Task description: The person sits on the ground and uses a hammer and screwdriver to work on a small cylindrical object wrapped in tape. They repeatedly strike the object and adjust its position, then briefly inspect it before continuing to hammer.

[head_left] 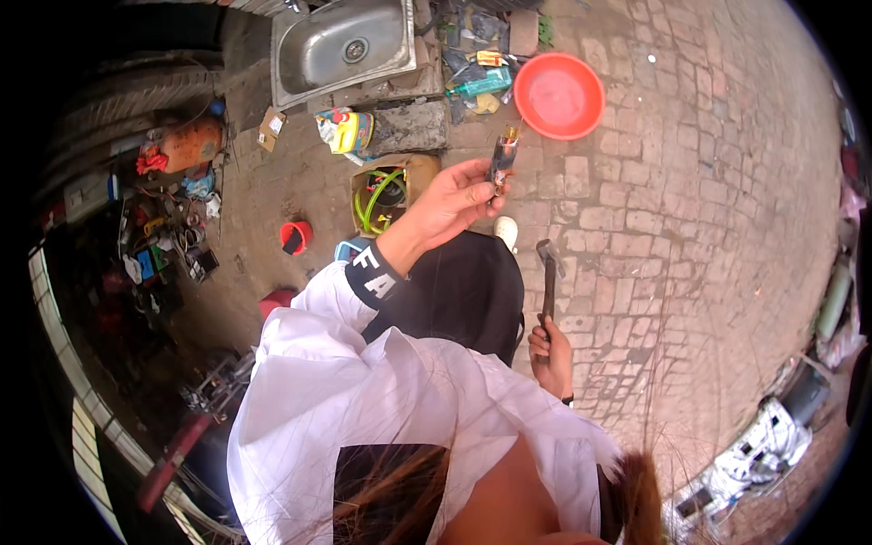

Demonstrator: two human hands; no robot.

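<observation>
My left hand (454, 202) is raised in front of me, out of a white sleeve with a dark cuff. Its fingers are closed on a small dark stubby tool (502, 156) with an orange-yellow end, held upright. Lower and to the right, my right hand (551, 350) grips the handle of a hammer (549, 272). The metal hammer head points up and away, over the brick paving. My dark trousers (459, 291) fill the space between the two hands, and a white shoe tip (506, 232) shows past them.
A red plastic basin (559, 95) lies on the brick paving (690, 209) ahead. A steel sink (341, 45), a box with green hose (386, 195), a small red cup (295, 236), an orange cylinder (193, 143) and scattered tools (173, 241) crowd the left.
</observation>
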